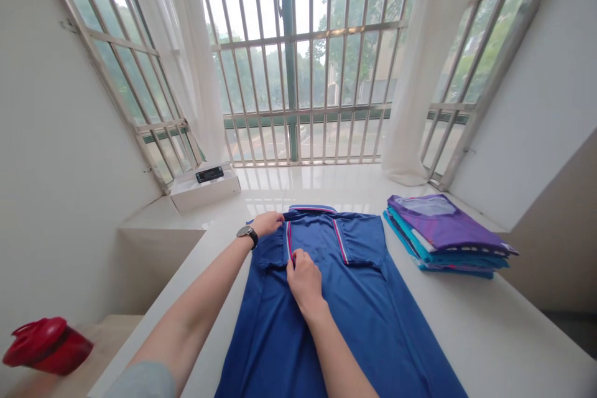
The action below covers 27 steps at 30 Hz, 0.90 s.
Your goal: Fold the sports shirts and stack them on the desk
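Note:
A blue polo shirt (354,317) lies back side up on the white ledge, its striped collar toward the window. Both short sleeves are folded inward over the back, with red, white and blue striped cuffs facing the middle. My left hand (268,222), with a black-strapped watch on the wrist, pinches the upper end of the left sleeve near its cuff. Lower on that same cuff is my right hand (304,280), fingers curled closed on the fabric. The fingertips of both hands are partly hidden.
On the right rests a stack of folded purple and turquoise clothes (438,230). A white box (205,189) with a dark phone (209,174) on top stands at the back left. Below the ledge at left is a red object (49,345). Barred windows and white curtains (410,106) close the back.

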Motion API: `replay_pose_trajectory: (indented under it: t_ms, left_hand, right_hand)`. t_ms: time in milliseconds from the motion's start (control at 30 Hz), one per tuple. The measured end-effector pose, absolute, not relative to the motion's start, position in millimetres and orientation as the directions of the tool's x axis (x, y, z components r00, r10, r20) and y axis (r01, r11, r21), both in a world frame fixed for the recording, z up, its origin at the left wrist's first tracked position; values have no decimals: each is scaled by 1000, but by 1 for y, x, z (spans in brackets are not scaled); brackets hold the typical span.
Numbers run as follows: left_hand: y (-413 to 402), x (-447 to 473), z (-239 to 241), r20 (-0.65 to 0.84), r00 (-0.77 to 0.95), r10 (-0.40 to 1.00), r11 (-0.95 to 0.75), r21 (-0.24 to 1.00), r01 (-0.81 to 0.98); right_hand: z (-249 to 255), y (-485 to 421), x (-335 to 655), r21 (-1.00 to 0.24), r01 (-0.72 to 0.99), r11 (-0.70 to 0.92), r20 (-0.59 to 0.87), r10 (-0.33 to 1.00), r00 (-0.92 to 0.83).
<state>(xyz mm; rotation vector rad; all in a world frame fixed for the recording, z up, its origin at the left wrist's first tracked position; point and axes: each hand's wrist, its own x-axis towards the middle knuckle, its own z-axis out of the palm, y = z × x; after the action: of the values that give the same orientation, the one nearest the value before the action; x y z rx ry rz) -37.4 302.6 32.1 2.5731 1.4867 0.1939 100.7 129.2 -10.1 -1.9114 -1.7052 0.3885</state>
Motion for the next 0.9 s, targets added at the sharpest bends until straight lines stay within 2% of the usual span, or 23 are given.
replay_pose_trajectory:
  t_ms: [267,367,600,900]
  left_hand:
    - [339,-25,23,-93,557,825,-523,247,816]
    - [348,-26,24,-97,574,813,-528,289,798]
    - [352,-24,9,5,563,826,-523,376,765]
    - [317,-28,-1,237,501,832,-554,383,739]
  right_hand:
    - [-10,130,100,-589,806,-62,115,981,159]
    - [-10,132,100,-610,788,-78,115,976,185]
    - [-10,133,103,-727,684,-59,153,957,245]
    - [-13,134,104,-716,698,6,219,951,217]
